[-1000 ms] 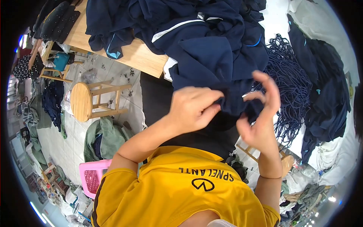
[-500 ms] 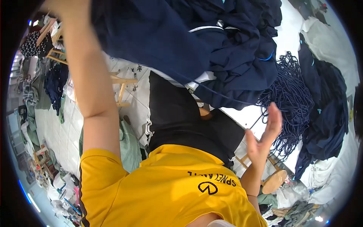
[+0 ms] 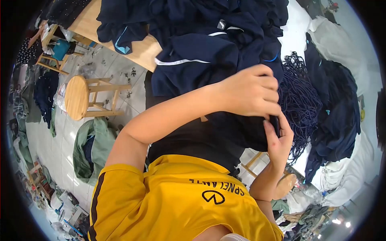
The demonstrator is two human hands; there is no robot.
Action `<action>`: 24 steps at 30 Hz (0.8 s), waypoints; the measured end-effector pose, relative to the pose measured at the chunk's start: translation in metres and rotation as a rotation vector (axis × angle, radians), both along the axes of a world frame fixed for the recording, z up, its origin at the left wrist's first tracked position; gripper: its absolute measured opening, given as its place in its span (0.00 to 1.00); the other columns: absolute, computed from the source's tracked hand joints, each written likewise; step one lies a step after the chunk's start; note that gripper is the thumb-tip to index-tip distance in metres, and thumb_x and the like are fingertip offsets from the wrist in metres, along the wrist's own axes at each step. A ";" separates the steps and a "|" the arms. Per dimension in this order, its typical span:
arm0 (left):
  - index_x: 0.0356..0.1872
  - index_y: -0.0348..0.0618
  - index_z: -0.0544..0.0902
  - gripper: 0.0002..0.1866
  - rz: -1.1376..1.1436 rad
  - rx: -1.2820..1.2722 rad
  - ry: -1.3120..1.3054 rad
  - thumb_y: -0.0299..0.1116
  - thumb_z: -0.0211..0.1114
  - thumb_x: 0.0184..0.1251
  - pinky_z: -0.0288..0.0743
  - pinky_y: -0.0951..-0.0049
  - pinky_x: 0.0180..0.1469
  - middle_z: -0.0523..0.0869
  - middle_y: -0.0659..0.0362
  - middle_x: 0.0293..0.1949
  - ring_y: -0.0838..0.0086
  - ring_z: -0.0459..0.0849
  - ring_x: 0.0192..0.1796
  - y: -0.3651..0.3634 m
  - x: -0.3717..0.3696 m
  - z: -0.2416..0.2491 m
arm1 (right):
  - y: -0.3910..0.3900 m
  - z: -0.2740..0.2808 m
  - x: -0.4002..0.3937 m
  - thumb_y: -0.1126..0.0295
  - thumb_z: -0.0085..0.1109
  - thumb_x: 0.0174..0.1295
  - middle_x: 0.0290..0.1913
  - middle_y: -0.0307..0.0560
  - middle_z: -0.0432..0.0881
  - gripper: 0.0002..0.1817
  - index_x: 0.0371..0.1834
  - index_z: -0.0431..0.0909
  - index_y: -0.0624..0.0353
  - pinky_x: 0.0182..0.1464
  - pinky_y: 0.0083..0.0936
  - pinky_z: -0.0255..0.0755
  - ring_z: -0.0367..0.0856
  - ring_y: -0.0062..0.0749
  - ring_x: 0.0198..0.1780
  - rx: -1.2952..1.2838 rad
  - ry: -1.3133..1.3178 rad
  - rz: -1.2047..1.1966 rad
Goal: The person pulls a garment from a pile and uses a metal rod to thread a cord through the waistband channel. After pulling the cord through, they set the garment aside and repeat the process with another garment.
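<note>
A heap of navy blue garments (image 3: 197, 54) lies in front of me, with white edging strips on some pieces. My left hand (image 3: 253, 90) reaches across my body, its fingers curled on the dark cloth at the heap's near right side. Just below it my right hand (image 3: 279, 138) meets it, thumb and fingers pinched on the edge of the same navy garment (image 3: 257, 128). The fingertips of both hands nearly touch, so whether a cord lies between them is hidden. A tangled bundle of navy cord (image 3: 299, 100) lies right beside my hands.
More navy cloth (image 3: 333, 108) is piled beyond the cord, beside white fabric (image 3: 337, 44). A wooden stool (image 3: 76, 97) and a green sack (image 3: 86, 148) stand on the tiled floor at left. Another stool (image 3: 284, 185) is near my right elbow.
My left hand has swung from the far upper left to the right hand and closed on cloth. The right hand, open before, is now pinched. The garment front has shifted, and the stretched cord no longer shows.
</note>
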State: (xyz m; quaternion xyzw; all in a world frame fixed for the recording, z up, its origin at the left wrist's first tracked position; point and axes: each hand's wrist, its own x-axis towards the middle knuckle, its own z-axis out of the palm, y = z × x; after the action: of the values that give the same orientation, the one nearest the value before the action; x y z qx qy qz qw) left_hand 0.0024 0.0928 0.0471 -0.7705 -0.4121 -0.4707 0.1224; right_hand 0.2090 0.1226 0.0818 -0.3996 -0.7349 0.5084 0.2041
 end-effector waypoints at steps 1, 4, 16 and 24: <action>0.36 0.57 0.83 0.13 0.063 -0.021 -0.075 0.37 0.70 0.45 0.71 0.69 0.50 0.81 0.68 0.37 0.73 0.79 0.44 -0.002 0.000 -0.008 | 0.000 -0.003 0.007 0.81 0.60 0.61 0.49 0.45 0.82 0.21 0.59 0.75 0.70 0.55 0.17 0.68 0.78 0.21 0.50 -0.068 0.068 -0.021; 0.49 0.55 0.83 0.23 0.245 -0.147 -0.256 0.29 0.72 0.47 0.73 0.66 0.53 0.83 0.64 0.48 0.68 0.81 0.52 -0.009 -0.011 -0.027 | 0.004 -0.003 0.025 0.80 0.59 0.63 0.50 0.46 0.82 0.15 0.54 0.78 0.71 0.55 0.18 0.68 0.78 0.23 0.49 -0.203 0.166 -0.032; 0.48 0.35 0.83 0.20 -0.582 -1.145 -0.485 0.41 0.69 0.63 0.77 0.71 0.40 0.89 0.51 0.38 0.69 0.87 0.37 -0.050 -0.054 -0.004 | 0.012 -0.002 0.041 0.81 0.53 0.44 0.41 0.50 0.86 0.07 0.14 0.66 0.66 0.38 0.18 0.65 0.74 0.21 0.36 -0.131 -0.112 0.119; 0.37 0.40 0.86 0.16 -0.346 -0.999 -0.207 0.44 0.70 0.59 0.73 0.66 0.31 0.86 0.53 0.27 0.58 0.84 0.29 -0.043 -0.028 -0.001 | 0.001 -0.015 0.022 0.85 0.48 0.40 0.33 0.50 0.85 0.13 0.14 0.54 0.60 0.32 0.18 0.63 0.71 0.21 0.30 0.086 -0.032 0.080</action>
State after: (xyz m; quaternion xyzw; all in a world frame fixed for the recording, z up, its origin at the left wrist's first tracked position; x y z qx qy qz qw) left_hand -0.0256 0.0502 0.0463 -0.7410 -0.4627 -0.3041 -0.3799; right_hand 0.2310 0.1234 0.0666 -0.3690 -0.7745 0.4778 0.1890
